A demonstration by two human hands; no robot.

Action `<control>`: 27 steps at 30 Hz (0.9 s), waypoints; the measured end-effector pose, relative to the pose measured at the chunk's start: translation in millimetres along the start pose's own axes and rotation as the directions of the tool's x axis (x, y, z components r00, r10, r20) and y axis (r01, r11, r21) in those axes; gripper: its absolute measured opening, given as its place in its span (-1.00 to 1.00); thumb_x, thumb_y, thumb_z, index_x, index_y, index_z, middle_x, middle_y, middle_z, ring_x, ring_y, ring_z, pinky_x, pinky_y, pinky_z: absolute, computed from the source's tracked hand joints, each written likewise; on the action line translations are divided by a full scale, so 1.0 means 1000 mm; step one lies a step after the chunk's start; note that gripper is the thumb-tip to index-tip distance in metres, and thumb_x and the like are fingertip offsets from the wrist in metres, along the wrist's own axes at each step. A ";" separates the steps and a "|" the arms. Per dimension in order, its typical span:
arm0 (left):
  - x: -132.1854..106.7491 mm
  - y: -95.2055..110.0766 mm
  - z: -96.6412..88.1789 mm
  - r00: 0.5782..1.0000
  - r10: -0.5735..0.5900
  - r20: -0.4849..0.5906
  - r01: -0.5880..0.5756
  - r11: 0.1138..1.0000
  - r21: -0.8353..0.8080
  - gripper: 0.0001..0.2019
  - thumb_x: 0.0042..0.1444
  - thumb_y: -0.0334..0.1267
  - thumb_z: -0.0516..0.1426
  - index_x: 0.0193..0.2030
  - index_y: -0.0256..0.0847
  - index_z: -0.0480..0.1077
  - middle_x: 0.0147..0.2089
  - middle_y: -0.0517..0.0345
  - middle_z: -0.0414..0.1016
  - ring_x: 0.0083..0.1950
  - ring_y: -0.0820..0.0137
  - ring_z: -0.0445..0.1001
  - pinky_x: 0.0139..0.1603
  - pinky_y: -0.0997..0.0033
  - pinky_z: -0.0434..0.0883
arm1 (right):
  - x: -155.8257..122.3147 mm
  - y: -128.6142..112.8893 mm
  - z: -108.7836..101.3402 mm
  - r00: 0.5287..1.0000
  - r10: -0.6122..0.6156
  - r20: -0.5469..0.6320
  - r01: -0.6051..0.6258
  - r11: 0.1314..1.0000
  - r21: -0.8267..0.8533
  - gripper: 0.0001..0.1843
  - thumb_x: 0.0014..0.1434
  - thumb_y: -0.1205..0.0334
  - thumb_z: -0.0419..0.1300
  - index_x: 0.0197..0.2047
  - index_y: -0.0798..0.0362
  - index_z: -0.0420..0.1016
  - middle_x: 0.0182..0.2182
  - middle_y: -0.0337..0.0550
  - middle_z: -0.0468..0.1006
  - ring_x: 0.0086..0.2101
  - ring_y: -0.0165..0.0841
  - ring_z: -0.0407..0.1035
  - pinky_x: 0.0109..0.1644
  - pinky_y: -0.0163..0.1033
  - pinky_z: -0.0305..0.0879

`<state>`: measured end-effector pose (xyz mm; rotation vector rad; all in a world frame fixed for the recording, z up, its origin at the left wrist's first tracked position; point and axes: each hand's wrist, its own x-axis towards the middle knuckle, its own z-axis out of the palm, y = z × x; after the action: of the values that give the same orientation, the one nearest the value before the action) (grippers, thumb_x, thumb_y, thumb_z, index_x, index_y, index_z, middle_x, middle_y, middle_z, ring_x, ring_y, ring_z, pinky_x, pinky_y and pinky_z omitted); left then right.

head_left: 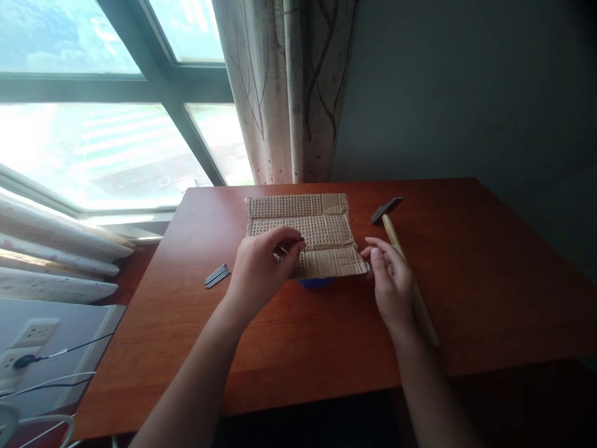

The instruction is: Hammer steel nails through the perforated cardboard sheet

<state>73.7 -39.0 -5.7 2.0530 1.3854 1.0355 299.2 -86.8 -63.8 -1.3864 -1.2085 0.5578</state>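
Note:
A sheet of brown cardboard (326, 230) with rows of small holes and two creases across it lies raised on a blue object (317, 282), mostly hidden beneath. Over the sheet, my left hand (265, 258) is closed in a pinch on a nail (302, 238), of which only the dark top end shows. My right hand (392, 283) is beside the sheet's right front corner, its fingers loosely bent and apart, with nothing visible in them. Several metal nails (217, 275) lie together on the table, left of my left hand. A hammer (388, 218) with a wooden handle rests just behind my right hand.
The reddish-brown wooden table (289, 361) stands by a window (93, 143) and a patterned curtain (289, 93). Wall sockets (35, 333) with a plug and cables are low at the left. A plain wall (443, 106) rises behind the table at the right.

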 end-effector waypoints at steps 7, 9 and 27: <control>0.001 0.003 -0.002 1.000 0.021 0.008 -0.021 1.000 0.007 -0.93 0.16 -0.27 0.20 -0.27 -0.20 0.50 -0.37 0.17 0.62 -0.37 0.42 0.58 -0.33 0.48 0.50 | 0.003 0.000 0.006 0.879 0.401 0.258 -0.456 0.866 0.206 -0.56 0.18 -0.11 0.26 -0.02 0.03 0.55 -0.47 -0.25 0.49 -0.56 -0.46 0.32 -0.57 -0.38 0.21; 0.002 0.004 -0.002 1.000 0.026 0.006 -0.026 1.000 0.011 -0.92 0.17 -0.27 0.20 -0.26 -0.20 0.50 -0.36 0.17 0.62 -0.37 0.41 0.58 -0.32 0.48 0.50 | 0.004 -0.004 0.007 0.863 0.436 0.253 -0.493 0.835 0.243 -0.57 0.13 -0.08 0.31 -0.05 0.03 0.56 -0.48 -0.27 0.48 -0.56 -0.49 0.31 -0.56 -0.40 0.20; -0.003 0.013 -0.008 1.000 0.025 -0.006 -0.025 0.999 0.032 -0.94 0.16 -0.28 0.21 -0.28 -0.19 0.50 -0.38 0.20 0.61 -0.38 0.43 0.58 -0.40 0.53 0.45 | -0.011 -0.009 0.007 0.841 0.492 0.225 -0.540 0.746 0.389 -0.59 0.08 -0.02 0.37 -0.04 -0.02 0.58 -0.45 -0.28 0.53 -0.58 -0.55 0.26 -0.56 -0.43 0.17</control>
<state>73.9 -47.6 7.9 2.0973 1.3913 1.0374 286.2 -95.0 -60.9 -1.2957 -0.6914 1.2379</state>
